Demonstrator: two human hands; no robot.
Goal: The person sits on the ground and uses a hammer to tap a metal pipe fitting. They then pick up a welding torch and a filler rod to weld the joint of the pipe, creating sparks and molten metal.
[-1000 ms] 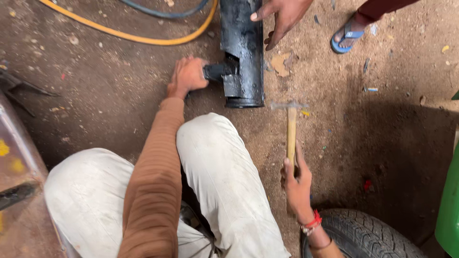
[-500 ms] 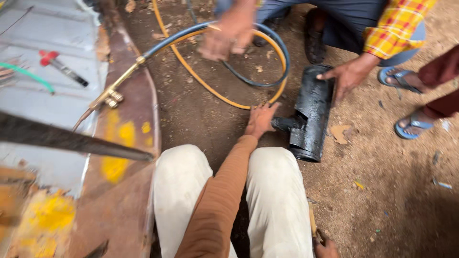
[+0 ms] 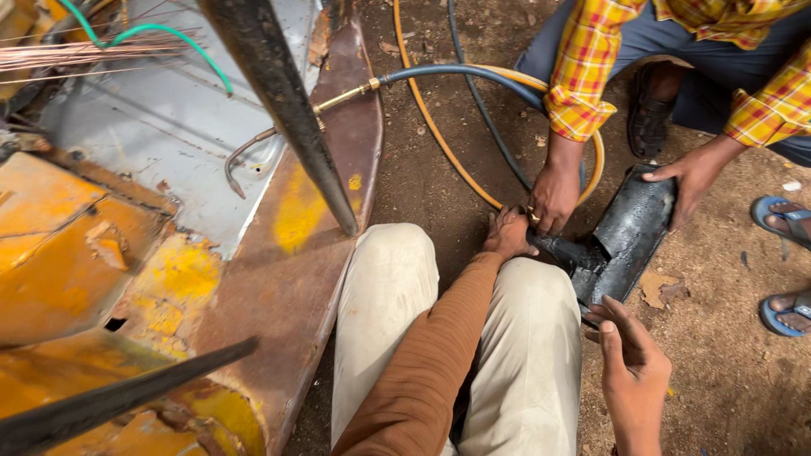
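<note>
A black metal part (image 3: pixel 632 226) with a short side stub lies on the dirt in front of my knees. My left hand (image 3: pixel 508 235), in an orange-brown sleeve, is curled around the end of that stub. My right hand (image 3: pixel 629 365) is empty with its fingers spread, fingertips at the near end of the part. A co-worker in a yellow plaid shirt crouches opposite. One of their hands (image 3: pixel 553 196) presses down right beside my left hand, and the other (image 3: pixel 694 173) holds the part's far edge.
A rusty yellow and brown metal panel (image 3: pixel 279 279) fills the left. On it lie a brass-tipped torch (image 3: pixel 342 99) on a blue hose, a green hose and thin copper rods. A black bar (image 3: pixel 287 118) crosses the panel. An orange hose (image 3: pixel 427 118) loops over the dirt. Sandalled feet (image 3: pixel 784 221) stand at right.
The hammer my right hand held is out of view, and that hand has come up empty to the part's near end. The co-worker's hand dropped from the hoses to beside my left hand.
</note>
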